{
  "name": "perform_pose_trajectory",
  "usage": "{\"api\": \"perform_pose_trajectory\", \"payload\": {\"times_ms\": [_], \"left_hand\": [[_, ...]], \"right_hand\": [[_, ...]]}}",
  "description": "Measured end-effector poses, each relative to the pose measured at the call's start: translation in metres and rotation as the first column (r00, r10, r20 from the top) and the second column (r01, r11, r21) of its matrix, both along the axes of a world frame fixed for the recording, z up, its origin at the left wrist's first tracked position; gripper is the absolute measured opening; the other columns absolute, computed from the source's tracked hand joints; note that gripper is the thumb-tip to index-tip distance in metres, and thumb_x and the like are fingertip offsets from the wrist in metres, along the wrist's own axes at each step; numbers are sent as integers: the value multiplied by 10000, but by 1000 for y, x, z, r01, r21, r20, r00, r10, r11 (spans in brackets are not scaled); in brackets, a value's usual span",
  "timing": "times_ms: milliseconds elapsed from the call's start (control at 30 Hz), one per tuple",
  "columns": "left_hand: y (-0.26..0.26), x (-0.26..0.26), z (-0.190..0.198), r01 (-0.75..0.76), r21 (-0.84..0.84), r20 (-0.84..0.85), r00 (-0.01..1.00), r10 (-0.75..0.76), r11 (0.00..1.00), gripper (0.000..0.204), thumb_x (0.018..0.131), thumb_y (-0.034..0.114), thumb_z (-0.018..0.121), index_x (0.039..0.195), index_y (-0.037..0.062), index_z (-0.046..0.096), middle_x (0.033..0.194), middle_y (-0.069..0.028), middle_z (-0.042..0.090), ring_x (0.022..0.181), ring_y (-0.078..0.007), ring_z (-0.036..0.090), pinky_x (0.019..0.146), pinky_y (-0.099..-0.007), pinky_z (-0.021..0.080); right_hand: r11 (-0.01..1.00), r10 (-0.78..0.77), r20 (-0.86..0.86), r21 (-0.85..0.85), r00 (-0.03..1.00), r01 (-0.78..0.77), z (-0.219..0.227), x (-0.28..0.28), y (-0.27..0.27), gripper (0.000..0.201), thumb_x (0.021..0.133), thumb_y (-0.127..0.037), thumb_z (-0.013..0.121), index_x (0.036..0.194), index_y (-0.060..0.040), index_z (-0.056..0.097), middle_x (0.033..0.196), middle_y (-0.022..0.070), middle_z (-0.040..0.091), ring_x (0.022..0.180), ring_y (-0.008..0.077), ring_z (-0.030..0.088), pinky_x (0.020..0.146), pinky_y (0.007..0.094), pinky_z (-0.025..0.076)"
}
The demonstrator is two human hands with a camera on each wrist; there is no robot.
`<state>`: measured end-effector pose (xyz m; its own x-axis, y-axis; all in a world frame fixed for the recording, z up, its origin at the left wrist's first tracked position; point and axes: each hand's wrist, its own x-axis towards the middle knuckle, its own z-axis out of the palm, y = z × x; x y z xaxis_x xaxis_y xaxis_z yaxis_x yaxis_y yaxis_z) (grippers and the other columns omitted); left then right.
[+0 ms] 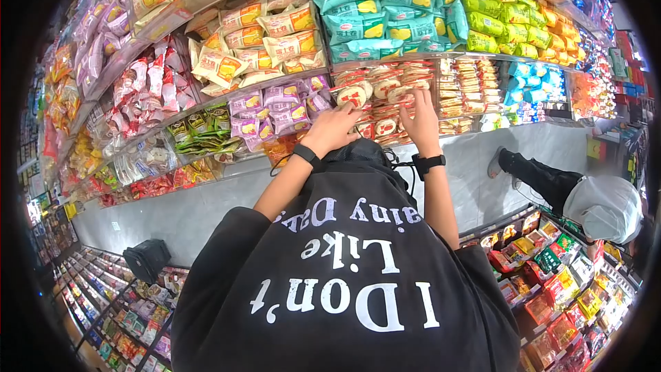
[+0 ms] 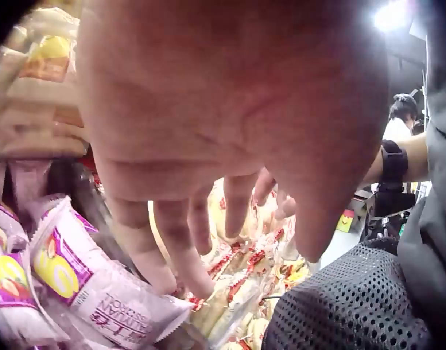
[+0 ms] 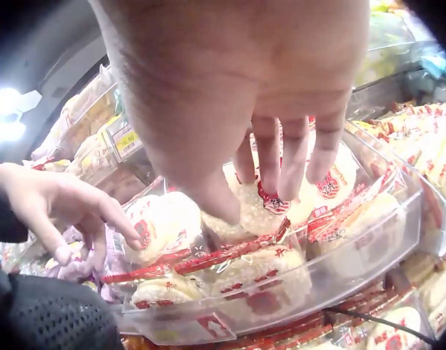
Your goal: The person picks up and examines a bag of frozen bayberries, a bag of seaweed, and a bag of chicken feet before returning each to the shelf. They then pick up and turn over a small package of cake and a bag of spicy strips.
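Observation:
A clear plastic bin (image 3: 369,244) holds rows of round, pale cracker-like snacks in clear wrappers with red print. My left hand (image 1: 333,129) is at the bin's left side, fingers spread loosely, with fingertips right at a wrapped round snack (image 3: 164,222). To its right, my right hand (image 1: 421,125) reaches down into the same bin. Its extended fingers rest on another wrapped snack (image 3: 270,197), with the thumb apart from them. In the left wrist view, my palm hides much of the bin, and the left fingers hang beside a purple snack packet (image 2: 99,284).
Purple packets (image 1: 286,107) fill the bin to the left, and narrow wrapped snacks (image 1: 468,86) the right one. Teal packets (image 1: 392,10) sit on the tier above. A person in a pale cap (image 1: 602,210) is at the right, beside a lower display (image 1: 551,275). A black bag (image 1: 147,260) stands behind left.

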<state>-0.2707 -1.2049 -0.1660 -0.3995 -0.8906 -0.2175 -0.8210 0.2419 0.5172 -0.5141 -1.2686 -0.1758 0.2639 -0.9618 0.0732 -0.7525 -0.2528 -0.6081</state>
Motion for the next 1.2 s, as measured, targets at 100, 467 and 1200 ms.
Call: {"api": "perform_pose_trajectory", "payload": {"times_ms": [100,467,1200], "left_hand": [[8,-8,-1,-44,-25,1,999,44,999,660,799,292,730,1365,78,466,1290,-150,513,1106,-358,567,882,-446,490],[22,-21,-24,-84,48,-76,993,87,995,689,865,332,664,1458,129,379,1463,-170,405,1312,-353,431,1011,-477,407],[32,37,6,196,-8,-244,951,-192,981,577,892,325,628,1342,9,452,1264,-218,530,1165,-383,534,969,-438,458]], "right_hand": [[1000,22,-32,16,999,-21,6,-5,-7,545,799,-96,675,1309,-140,487,1263,208,463,985,424,596,796,476,524],[997,38,164,57,986,-48,-1,-32,-2,605,825,-166,699,1369,-124,439,1336,182,421,1136,414,544,885,460,507],[825,-532,151,311,833,471,-58,-16,236,241,847,-191,696,1036,-42,677,947,119,671,775,231,646,723,336,531]]}}
